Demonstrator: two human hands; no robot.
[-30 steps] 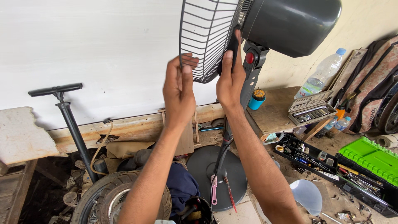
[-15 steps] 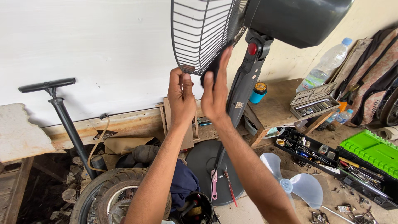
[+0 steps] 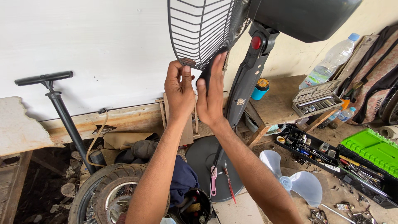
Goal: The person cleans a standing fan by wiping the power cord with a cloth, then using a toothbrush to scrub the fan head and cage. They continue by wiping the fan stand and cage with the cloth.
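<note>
Fan grille point(image 3: 203, 29), a black wire cage, hangs overhead on its dark stand point(image 3: 244, 83). Left hand point(image 3: 179, 89) pinches its bottom rim; right hand point(image 3: 210, 97), fingers straight, presses flat behind. Loose blade point(image 3: 296, 178) lies on the floor below.

fan grille point(image 3: 203, 33): thin dark metal wire, kinda matt. motor housing point(image 3: 306, 18) plus stand point(image 3: 246, 79): smooth dark plastic, slight sheen. loose blade point(image 3: 296, 182): translucent pale plastic. counter point(image 3: 282, 103): rough bare wood. tyre point(image 3: 103, 186): dusty rubber.
</note>
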